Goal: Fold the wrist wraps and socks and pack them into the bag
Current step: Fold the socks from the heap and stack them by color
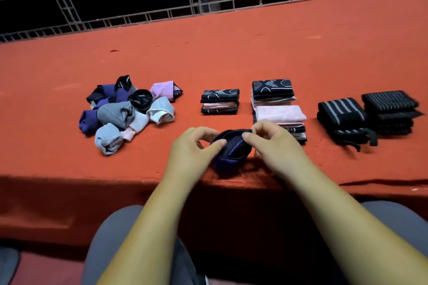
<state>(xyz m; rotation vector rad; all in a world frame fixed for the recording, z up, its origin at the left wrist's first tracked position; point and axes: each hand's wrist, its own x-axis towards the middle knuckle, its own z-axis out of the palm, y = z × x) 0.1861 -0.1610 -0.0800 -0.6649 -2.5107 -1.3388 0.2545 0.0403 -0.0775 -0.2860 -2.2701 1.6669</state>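
Red cloth covers the long table [231,53]. On it lie a pile of rolled socks [127,111], folded stacks [278,109] and black striped wrist wraps [368,115]. At the near edge, the left hand [187,152] and right hand [278,143] pinch a dark purple sock [231,150] at its opening. It seems soft and light, so the cuff edge is probably the best hold. No bag is in view.

Left hand [192,148] and right hand [275,143]: both bare. Forearms [148,222] uncovered right down to the lower frame edge. Grey trousers [111,233], plain smooth cloth with no pattern, cover both thighs; same grey on the right leg [398,217]. Small white sliver [206,280] at the left leg's inner edge, too small to identify.
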